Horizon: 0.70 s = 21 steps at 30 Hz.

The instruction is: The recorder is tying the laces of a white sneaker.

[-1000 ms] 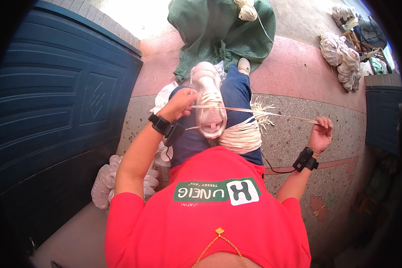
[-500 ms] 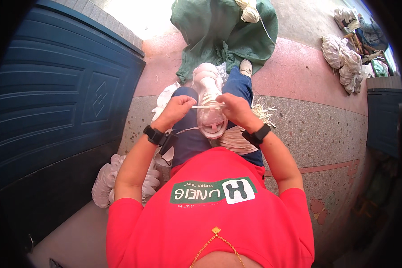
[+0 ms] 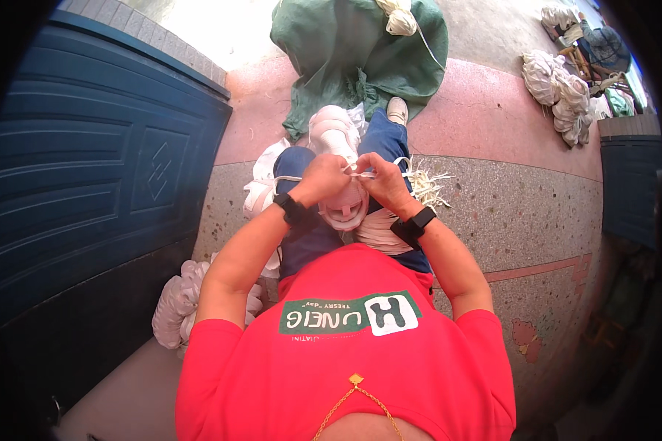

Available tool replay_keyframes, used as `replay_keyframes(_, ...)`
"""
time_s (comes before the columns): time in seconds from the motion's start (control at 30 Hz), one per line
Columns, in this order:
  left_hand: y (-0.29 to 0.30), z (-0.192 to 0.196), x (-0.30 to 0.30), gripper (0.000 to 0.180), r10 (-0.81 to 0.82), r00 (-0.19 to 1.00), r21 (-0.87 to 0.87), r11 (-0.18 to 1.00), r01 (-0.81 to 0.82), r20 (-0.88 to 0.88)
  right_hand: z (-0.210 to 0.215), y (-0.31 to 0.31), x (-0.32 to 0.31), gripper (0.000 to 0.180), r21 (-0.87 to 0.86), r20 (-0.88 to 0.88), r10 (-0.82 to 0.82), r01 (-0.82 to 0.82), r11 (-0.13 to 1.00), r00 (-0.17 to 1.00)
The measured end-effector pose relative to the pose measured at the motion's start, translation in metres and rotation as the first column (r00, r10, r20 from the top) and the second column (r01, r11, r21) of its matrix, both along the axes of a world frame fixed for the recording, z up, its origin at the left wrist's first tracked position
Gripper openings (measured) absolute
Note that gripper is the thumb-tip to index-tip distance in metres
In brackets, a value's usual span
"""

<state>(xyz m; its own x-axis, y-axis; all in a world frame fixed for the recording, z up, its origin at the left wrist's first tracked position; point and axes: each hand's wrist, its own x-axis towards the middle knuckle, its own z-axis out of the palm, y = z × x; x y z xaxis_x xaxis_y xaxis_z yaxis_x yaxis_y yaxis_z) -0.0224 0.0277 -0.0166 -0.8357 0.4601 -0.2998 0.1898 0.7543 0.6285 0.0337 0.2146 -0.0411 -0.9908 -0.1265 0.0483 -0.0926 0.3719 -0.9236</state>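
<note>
You have the pale shoe (image 3: pixel 341 207) resting between your legs (image 3: pixel 293 163), probably for steadiness, with your left hand (image 3: pixel 325 178) and right hand (image 3: pixel 385 181) both pinching the white lace (image 3: pixel 363 175) above it, while the lace bundle (image 3: pixel 381 234) lies over your right leg (image 3: pixel 388 145), seemingly within easy reach.

Left hand (image 3: pixel 326 178) and right hand (image 3: pixel 385 184) are close together over a pale pink shoe (image 3: pixel 344 206).
Both pinch a white lace (image 3: pixel 363 175) with the fingertips. Just below the right hand, a bundle of cream strings (image 3: pixel 379 234) lies on blue trousers (image 3: pixel 387 137); ahead of the hands is a green cloth (image 3: pixel 338 51), and well to their left, a blue door (image 3: pixel 88 162).
</note>
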Motion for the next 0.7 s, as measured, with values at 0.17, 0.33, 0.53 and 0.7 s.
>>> replay_keyframes(0.17, 0.005, 0.007, 0.025, 0.016, -0.138, 0.804, 0.032, 0.981, 0.192, -0.578, -0.005, 0.011, -0.017, 0.029, -0.206, 0.239, 0.031, 0.020, 0.978, 0.970)
replay_keyframes(0.33, -0.005, 0.000, 0.025, 0.008, -0.089, 0.884, 0.031, 0.993, 0.115, -0.460, 0.016, 0.010, -0.033, 0.028, -0.431, 0.436, 0.348, -0.146, 0.890, 0.830)
replay_keyframes(0.53, -0.010, 0.002, 0.020, 0.013, -0.089, 0.909, 0.077, 0.988, 0.132, -0.407, 0.002, 0.010, -0.032, 0.035, -0.478, 0.419, 0.376, -0.151, 0.865, 0.826)
replay_keyframes(0.7, -0.054, 0.026, -0.001, 0.022, 0.025, 0.980, 0.344, 0.938, 0.045, -0.196, 0.000, 0.006, -0.029, 0.038, -0.480, 0.461, 0.382, -0.137, 0.867, 0.801)
